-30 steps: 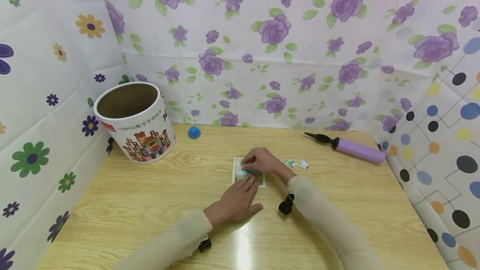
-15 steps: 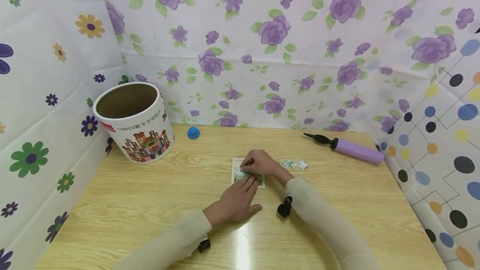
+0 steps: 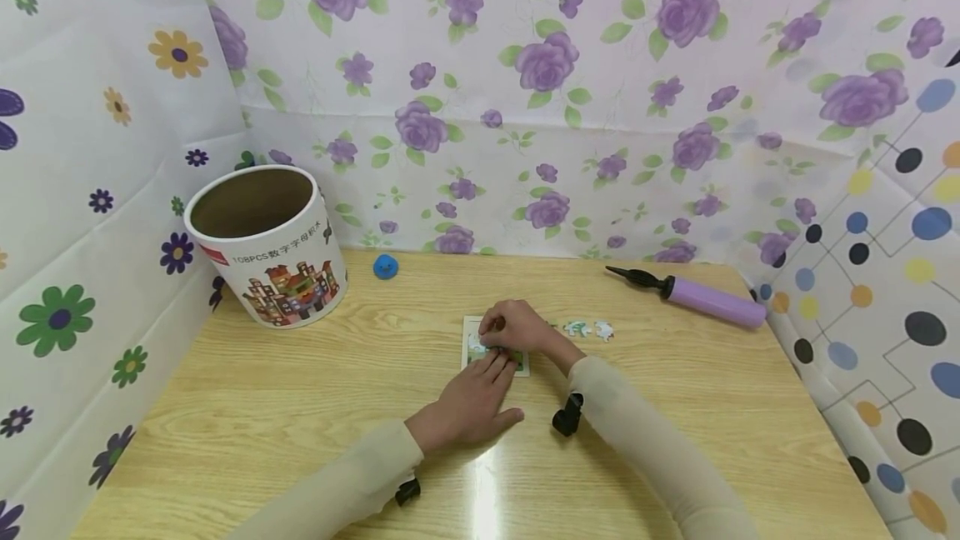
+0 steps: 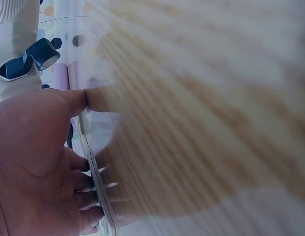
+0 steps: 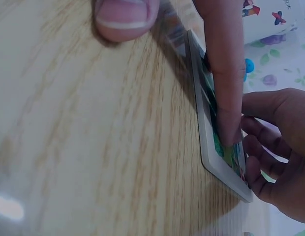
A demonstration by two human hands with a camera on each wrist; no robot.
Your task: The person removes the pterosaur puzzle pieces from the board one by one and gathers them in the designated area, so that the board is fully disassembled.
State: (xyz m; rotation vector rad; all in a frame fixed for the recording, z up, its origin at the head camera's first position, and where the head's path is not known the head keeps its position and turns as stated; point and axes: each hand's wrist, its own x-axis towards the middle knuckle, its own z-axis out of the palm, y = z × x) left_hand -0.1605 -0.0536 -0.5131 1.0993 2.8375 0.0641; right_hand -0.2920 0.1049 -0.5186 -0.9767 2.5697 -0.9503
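Note:
A small jigsaw puzzle [image 3: 473,326] in a pale frame lies on the table, with a picture of green and light blue. My left hand [image 3: 472,407] rests with straight fingers on its near part, thumb spread out over the wood; the left wrist view shows its palm [image 4: 34,162]. From the far right, my right hand [image 3: 517,325] reaches over the puzzle, thumb and forefinger pinching a puzzle piece mostly hidden by the fingers. In the right wrist view its curled fingers [image 5: 260,152] meet the puzzle's edge. Loose puzzle pieces [image 3: 577,328] lie right of the hand.
A large white bucket [image 3: 281,265] stands at the back left on the wooden table [image 3: 360,382]. Near it sits a small blue toy [image 3: 386,266]. A purple hand pump [image 3: 712,302] with a black nozzle lies at the back right. Printed cloths hang around the table.
The right hand's fingers have shifted slightly over the puzzle, and less teal shows beneath them. My left hand stays in place. The whole view has drifted a little.

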